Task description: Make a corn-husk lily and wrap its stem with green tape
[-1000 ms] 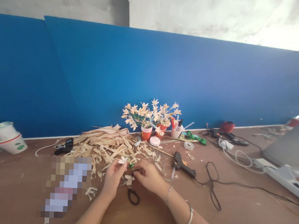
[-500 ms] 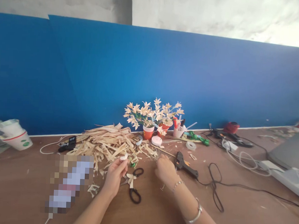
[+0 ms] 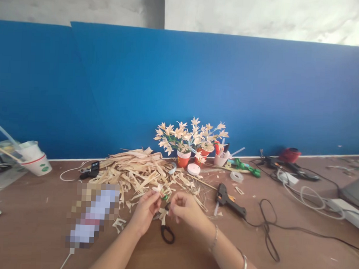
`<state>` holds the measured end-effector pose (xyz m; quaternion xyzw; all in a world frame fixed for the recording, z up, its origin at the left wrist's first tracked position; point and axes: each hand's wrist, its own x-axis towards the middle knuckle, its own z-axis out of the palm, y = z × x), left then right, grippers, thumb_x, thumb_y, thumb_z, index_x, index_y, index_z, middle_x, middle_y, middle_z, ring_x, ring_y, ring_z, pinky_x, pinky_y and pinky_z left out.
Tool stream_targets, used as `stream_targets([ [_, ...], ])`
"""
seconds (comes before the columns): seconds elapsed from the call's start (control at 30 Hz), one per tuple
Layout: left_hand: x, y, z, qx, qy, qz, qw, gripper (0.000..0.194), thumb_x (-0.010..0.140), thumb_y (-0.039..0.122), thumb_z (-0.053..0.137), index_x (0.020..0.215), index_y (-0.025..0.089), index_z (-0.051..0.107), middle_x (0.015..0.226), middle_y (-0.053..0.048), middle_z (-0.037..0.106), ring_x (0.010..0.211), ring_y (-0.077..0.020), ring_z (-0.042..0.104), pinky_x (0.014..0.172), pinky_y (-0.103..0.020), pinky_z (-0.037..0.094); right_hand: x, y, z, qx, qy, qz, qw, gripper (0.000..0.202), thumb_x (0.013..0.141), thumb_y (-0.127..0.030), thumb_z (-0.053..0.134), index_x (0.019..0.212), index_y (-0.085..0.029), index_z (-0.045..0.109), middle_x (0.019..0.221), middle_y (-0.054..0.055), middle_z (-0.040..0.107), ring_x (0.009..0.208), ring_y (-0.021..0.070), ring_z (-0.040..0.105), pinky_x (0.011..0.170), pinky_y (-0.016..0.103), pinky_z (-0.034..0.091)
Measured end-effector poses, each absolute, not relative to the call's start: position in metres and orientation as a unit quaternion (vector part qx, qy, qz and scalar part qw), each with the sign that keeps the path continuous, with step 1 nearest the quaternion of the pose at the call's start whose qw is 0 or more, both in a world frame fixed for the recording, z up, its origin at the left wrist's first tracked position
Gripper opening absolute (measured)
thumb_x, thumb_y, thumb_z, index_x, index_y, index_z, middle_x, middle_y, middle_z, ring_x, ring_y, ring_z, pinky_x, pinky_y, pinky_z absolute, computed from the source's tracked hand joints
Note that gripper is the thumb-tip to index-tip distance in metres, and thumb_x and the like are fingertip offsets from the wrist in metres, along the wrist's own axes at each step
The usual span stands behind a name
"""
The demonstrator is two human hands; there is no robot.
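My left hand [image 3: 146,212] pinches a small pale husk petal piece [image 3: 157,188] between thumb and fingertips. Close beside it on the right, my right hand [image 3: 186,209] has its thumb and fingers drawn together; whatever they hold is too small to make out. Black-handled scissors [image 3: 167,234] lie under and between the hands, partly covered, with a cream husk flower [image 3: 163,215] resting on them. A bit of green tape or wire [image 3: 165,197] shows just past my left fingertips.
Behind the hands spreads a heap of dried husk strips [image 3: 136,168]. Husk flowers [image 3: 179,132] stand in red cups [image 3: 183,160] near the blue partition [image 3: 199,80]. A glue gun [image 3: 230,202] with a looping cord lies right. A white cup [image 3: 38,166] stands far left.
My right hand has moved from the thin strands near the glue gun toward my left hand. My left hand still holds the petal piece. The view has shifted slightly left.
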<state>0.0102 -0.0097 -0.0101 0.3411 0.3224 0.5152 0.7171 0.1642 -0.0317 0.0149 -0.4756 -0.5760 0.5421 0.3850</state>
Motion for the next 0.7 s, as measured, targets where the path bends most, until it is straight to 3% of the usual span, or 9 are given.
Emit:
stream_targets([
  [0.27, 0.01, -0.012, -0.011, 0.355, 0.314, 0.485, 0.735, 0.011, 0.072, 0.024, 0.065, 0.073, 0.013, 0.064, 0.061, 0.002, 0.053, 0.052, -0.0054, 0.043, 0.048, -0.016, 0.033, 0.149, -0.034, 0.003, -0.437, -0.508, 0.597, 0.44, 0.005, 0.063, -0.017, 0.05, 0.061, -0.017, 0.046, 0.044, -0.008, 0.046, 0.033, 0.0035, 0.037, 0.034, 0.015, 0.025],
  [0.7, 0.01, -0.011, -0.008, 0.354, 0.305, 0.496, 0.732, 0.009, 0.073, 0.023, 0.063, 0.071, 0.014, 0.063, 0.067, 0.001, 0.055, 0.053, -0.0054, 0.043, 0.048, -0.016, 0.033, 0.149, -0.035, 0.005, -0.449, -0.498, 0.599, 0.438, 0.012, 0.065, -0.024, 0.055, 0.063, -0.017, 0.046, 0.046, -0.007, 0.05, 0.032, 0.0031, 0.038, 0.034, 0.015, 0.022],
])
